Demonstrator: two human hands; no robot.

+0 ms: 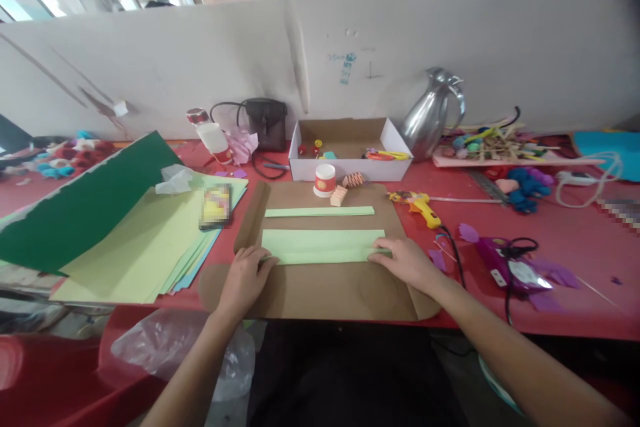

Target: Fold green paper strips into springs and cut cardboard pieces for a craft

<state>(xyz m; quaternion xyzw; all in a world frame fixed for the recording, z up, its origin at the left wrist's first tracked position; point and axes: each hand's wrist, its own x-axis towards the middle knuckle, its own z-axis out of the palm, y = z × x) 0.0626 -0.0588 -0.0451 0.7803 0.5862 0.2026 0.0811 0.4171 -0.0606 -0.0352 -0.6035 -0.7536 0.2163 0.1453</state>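
Observation:
A light green sheet of paper lies lengthwise on a flattened piece of brown cardboard. At its near left corner, my left hand pinches the edge between thumb and fingers. My right hand does the same at the near right corner, and the near edge looks slightly turned up there. Just beyond the sheet rests a narrow folded green paper strip, untouched. Behind that are a red and white paper cup and two small pleated orange paper pieces.
To the left lie stacked coloured sheets with a phone on top. A yellow glue gun and a purple box sit to the right. Behind stand a white open box and a metal jug.

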